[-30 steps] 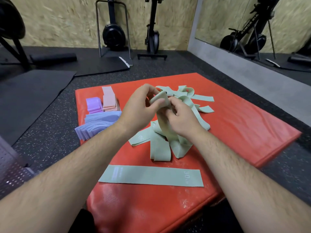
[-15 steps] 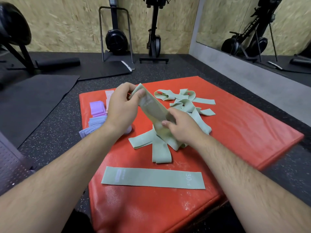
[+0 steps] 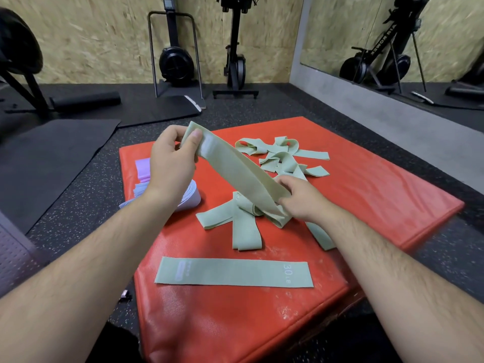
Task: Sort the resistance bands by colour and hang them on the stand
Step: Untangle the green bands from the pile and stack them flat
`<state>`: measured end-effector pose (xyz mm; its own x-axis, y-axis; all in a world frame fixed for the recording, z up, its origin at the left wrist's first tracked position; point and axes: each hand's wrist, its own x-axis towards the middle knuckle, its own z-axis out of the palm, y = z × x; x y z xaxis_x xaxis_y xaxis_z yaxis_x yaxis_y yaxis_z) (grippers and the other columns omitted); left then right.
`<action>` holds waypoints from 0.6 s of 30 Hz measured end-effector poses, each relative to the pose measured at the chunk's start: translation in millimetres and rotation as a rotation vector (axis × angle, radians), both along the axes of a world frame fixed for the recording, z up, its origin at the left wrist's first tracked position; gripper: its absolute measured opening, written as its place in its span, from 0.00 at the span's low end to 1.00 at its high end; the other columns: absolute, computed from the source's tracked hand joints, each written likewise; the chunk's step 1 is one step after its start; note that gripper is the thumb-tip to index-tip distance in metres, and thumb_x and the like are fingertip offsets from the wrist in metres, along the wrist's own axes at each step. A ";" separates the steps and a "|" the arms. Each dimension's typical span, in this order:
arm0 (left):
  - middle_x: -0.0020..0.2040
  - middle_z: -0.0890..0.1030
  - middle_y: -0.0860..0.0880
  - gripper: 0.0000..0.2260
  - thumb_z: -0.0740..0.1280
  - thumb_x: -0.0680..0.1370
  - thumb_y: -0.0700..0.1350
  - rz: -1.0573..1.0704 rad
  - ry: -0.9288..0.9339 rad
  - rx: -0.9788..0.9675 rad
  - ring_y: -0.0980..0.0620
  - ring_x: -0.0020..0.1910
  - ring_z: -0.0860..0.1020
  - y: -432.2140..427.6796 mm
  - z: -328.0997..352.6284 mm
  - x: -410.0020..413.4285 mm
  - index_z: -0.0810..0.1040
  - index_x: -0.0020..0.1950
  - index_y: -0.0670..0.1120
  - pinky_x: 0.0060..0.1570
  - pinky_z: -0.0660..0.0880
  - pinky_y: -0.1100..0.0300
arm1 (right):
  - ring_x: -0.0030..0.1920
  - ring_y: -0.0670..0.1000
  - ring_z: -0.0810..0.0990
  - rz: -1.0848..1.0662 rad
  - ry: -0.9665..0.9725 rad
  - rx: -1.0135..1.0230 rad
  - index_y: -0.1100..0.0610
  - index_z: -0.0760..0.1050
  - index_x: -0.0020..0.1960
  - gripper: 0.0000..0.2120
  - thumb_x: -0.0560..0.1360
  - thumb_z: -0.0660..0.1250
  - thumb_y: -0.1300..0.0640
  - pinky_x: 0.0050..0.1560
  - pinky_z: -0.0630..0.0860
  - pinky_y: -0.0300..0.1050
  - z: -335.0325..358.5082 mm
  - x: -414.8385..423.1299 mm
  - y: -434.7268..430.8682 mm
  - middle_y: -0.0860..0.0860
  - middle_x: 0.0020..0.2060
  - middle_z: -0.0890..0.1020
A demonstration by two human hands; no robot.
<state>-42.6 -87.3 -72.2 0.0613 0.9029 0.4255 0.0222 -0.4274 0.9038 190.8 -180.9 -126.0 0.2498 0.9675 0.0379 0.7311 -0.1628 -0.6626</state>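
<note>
- The left hand (image 3: 171, 163) is raised above the far left part of the red mat (image 3: 372, 195). Its thumb and fingers pinch the upper end of a green band (image 3: 235, 171).
- The right hand (image 3: 301, 201) is lower and to the right. Its fingers are curled round the lower end of that band, with the thumb on top.
- The green band runs as a flattened loop, sloping from far left down to near right between the two hands, clear of the mat.
- Under the band's lower end lies a near tangle (image 3: 243, 226) of green bands on the middle of the mat. The right forearm partly covers it.
- A far tangle (image 3: 281, 153) of green bands lies beyond the right hand.
- A flat band (image 3: 233, 272), green and marked 30 LB, lies straight across the near part of the mat, apart from both tangles.
- Purple bands (image 3: 142, 169) and lilac bands (image 3: 191, 199) sit at the mat's left edge, partly hidden by the left hand and wrist.
- The mat lies on a speckled dark floor (image 3: 86, 205). Gym machines stand against the far wall, and a mirror (image 3: 392, 35) is on the right.
</note>
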 end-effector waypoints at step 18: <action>0.35 0.75 0.46 0.10 0.65 0.81 0.47 0.059 0.111 -0.276 0.53 0.29 0.71 25.9 -35.8 -21.8 0.78 0.52 0.40 0.33 0.72 0.63 | 0.42 0.51 0.83 -0.095 0.876 -0.002 0.59 0.79 0.51 0.10 0.82 0.59 0.67 0.46 0.83 0.51 15.7 25.9 -31.7 0.55 0.43 0.85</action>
